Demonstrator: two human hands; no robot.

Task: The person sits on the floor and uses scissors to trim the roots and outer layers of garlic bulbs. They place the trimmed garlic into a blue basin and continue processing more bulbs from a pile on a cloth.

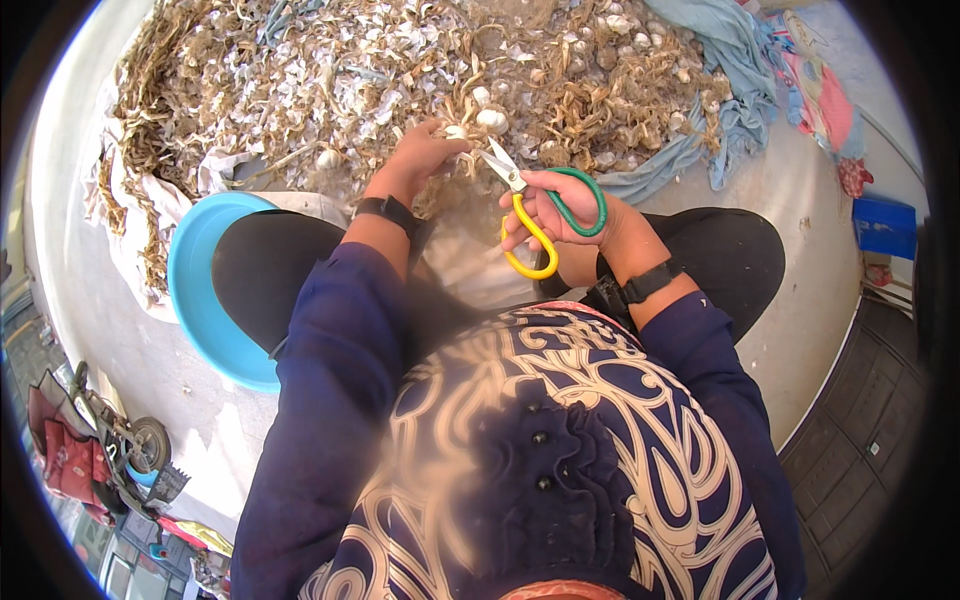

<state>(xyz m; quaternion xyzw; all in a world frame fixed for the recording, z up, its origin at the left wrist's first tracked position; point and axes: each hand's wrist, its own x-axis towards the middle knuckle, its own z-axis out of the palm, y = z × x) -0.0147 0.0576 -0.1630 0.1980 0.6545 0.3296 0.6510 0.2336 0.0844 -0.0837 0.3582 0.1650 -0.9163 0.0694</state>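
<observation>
My left hand point(429, 156) pinches a white garlic bulb point(455, 133) between thumb and fingers at the near edge of the heap. Dry roots or stem hang below that bulb. A pair of scissors point(516, 180) is in my right hand point(574, 204), with one handle yellow and the other green. Its metal blades stand slightly apart and point up and left, close to the held bulb. Just beyond the blade tips lies another garlic bulb point(492, 121), loose on the heap.
A wide heap of dry garlic stalks and skins point(360, 97) spreads before me. Whole bulbs lie at its right, beside blue cloth point(739, 67). Against my left knee rests a light-blue plastic basin point(199, 300). A parked motorbike or scooter point(112, 442) stands far left, and a blue box point(885, 227) far right.
</observation>
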